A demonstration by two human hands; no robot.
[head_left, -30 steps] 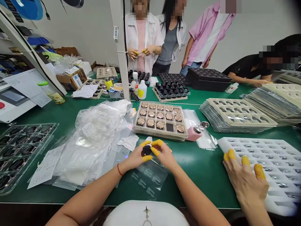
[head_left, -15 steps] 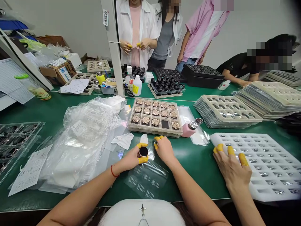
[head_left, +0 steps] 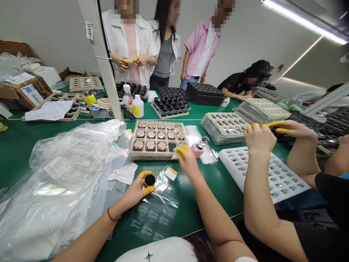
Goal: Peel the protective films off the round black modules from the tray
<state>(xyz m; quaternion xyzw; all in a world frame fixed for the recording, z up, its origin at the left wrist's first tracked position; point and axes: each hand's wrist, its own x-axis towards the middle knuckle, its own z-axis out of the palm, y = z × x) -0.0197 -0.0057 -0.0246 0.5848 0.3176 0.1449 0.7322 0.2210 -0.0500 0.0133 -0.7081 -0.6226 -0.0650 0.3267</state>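
Observation:
My left hand (head_left: pixel 137 187), in yellow finger cots, pinches a round watch case (head_left: pixel 149 180) by its edge, its black face turned up. Beneath it lies a clear plastic bag (head_left: pixel 152 216) with white print. My right hand (head_left: pixel 187 162), also in yellow finger cots, is closed on a small white wipe (head_left: pixel 174 155) at the near right corner of the beige tray (head_left: pixel 152 157). Rose-gold watch parts (head_left: pixel 161 146) fill most of the tray's compartments. Close to the right fingers stands a pink bottle (head_left: pixel 196 149) with a metal top.
A crumpled white cloth (head_left: pixel 124 173) and a white-and-yellow piece (head_left: pixel 171 173) lie near my hands. Clear plastic bags (head_left: pixel 71 174) heap up on the left. A co-worker's hands (head_left: pixel 260 138) are raised over a white foam tray (head_left: pixel 231 160) on the right. Stacked trays (head_left: pixel 223 127) stand behind.
My right hand has moved forward and right, from the table to the tray corner beside the pink bottle. The co-worker's hand has lifted off the foam tray. The view has turned right.

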